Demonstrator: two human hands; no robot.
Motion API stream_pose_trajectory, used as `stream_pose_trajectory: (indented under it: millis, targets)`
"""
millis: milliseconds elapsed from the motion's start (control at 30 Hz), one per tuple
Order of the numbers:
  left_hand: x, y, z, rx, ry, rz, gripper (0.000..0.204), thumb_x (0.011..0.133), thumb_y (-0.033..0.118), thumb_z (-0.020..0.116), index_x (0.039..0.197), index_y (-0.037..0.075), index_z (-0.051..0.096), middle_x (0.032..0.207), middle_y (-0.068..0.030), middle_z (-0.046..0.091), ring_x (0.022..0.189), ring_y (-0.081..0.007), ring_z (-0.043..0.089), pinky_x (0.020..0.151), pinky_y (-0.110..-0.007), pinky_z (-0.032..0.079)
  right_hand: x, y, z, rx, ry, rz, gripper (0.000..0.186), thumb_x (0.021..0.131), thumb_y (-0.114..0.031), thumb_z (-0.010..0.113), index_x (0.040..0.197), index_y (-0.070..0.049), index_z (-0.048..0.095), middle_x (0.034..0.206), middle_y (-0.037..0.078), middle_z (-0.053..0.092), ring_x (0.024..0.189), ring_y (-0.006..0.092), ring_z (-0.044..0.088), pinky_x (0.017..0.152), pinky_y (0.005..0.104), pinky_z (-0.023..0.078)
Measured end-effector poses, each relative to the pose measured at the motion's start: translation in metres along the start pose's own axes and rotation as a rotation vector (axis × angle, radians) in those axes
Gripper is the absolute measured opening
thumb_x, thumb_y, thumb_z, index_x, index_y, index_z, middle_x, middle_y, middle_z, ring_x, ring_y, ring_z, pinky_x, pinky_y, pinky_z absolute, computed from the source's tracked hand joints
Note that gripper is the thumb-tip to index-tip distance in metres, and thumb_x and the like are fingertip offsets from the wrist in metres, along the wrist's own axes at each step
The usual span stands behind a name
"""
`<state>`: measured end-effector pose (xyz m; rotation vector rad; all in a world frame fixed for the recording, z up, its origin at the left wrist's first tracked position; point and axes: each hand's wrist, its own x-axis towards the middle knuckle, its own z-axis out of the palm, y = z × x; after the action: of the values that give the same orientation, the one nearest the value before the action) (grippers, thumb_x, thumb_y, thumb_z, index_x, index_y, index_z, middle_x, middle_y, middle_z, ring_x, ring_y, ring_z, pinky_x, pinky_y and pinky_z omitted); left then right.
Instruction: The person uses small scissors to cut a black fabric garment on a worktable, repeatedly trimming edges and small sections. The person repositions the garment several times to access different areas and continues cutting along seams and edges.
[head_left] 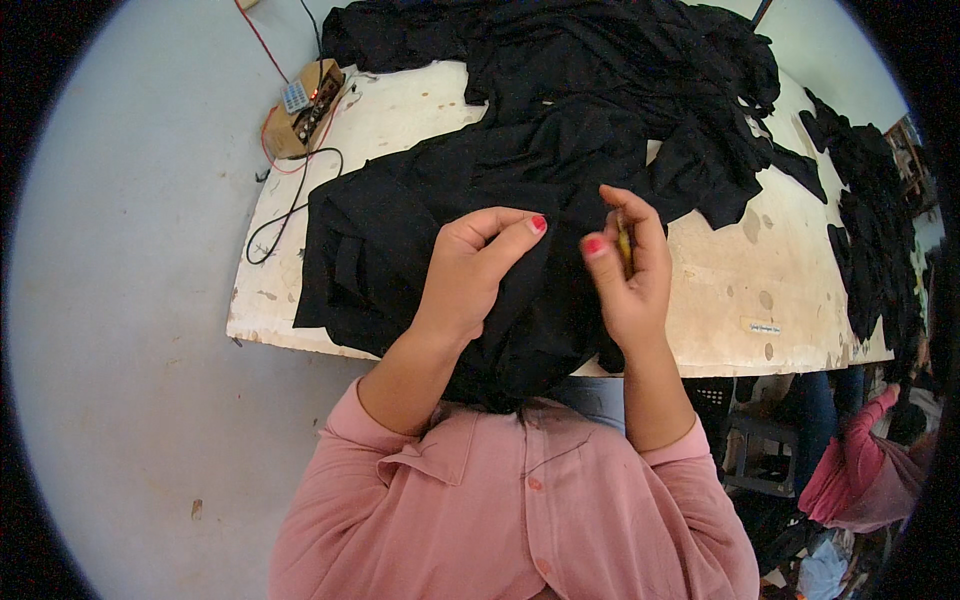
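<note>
Black cloth lies in folds across the near part of the table and hangs over its front edge toward my lap. Above it, my left hand is closed, thumb against bent forefinger. Whatever is in that pinch, cloth or thread, is lost against the black. To its right, my right hand curls round a small yellow tool, tucked in the palm and mostly hidden by the fingers. Its thumb and forefinger are apart. The tool's exact kind does not show.
More black cloth is heaped at the back of the pale, stained table. A brown box with wires sits at the left edge, a black cable beside it. Dark garments hang over the right side. A person in pink is at lower right, near a grey stool.
</note>
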<state>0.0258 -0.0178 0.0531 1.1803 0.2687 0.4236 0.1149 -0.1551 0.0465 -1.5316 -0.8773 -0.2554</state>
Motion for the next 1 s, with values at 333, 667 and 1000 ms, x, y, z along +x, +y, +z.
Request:
stream_pose_trajectory:
  millis: [333, 667, 1000]
  targets:
    - [0.0, -0.003, -0.008, -0.011, -0.065, -0.091, 0.016, 0.086, 0.014, 0.064, 0.093, 0.001, 0.069, 0.087, -0.0042, 0.069, 0.077, -0.0095, 0.062, 0.073, -0.023, 0.048, 0.016, 0.007, -0.005, 0.502, 0.071, 0.612, 0.02, 0.091, -0.019, 0.064, 0.099, -0.001, 0.063, 0.079, -0.002, 0.059, 0.071, 0.0095, 0.054, 0.064, 0.023, 0.044]
    - [-0.005, 0.012, -0.005, -0.241, -0.127, -0.235, 0.018, 0.085, 0.017, 0.064, 0.094, 0.002, 0.068, 0.089, -0.0068, 0.069, 0.079, -0.0135, 0.064, 0.074, -0.025, 0.049, -0.01, 0.003, -0.01, -0.087, -0.166, -0.043, 0.03, 0.092, -0.018, 0.058, 0.117, -0.003, 0.063, 0.092, 0.014, 0.064, 0.078, 0.0239, 0.058, 0.075, 0.03, 0.045]
    - [-0.002, 0.013, -0.004, -0.327, -0.1, -0.302, 0.018, 0.084, 0.017, 0.064, 0.095, 0.003, 0.067, 0.087, -0.0068, 0.069, 0.077, -0.0148, 0.065, 0.071, -0.025, 0.05, -0.004, -0.003, -0.007, -0.284, -0.098, -0.264, 0.03, 0.082, -0.012, 0.067, 0.111, -0.006, 0.067, 0.088, 0.008, 0.067, 0.067, 0.0215, 0.056, 0.062, 0.0294, 0.044]
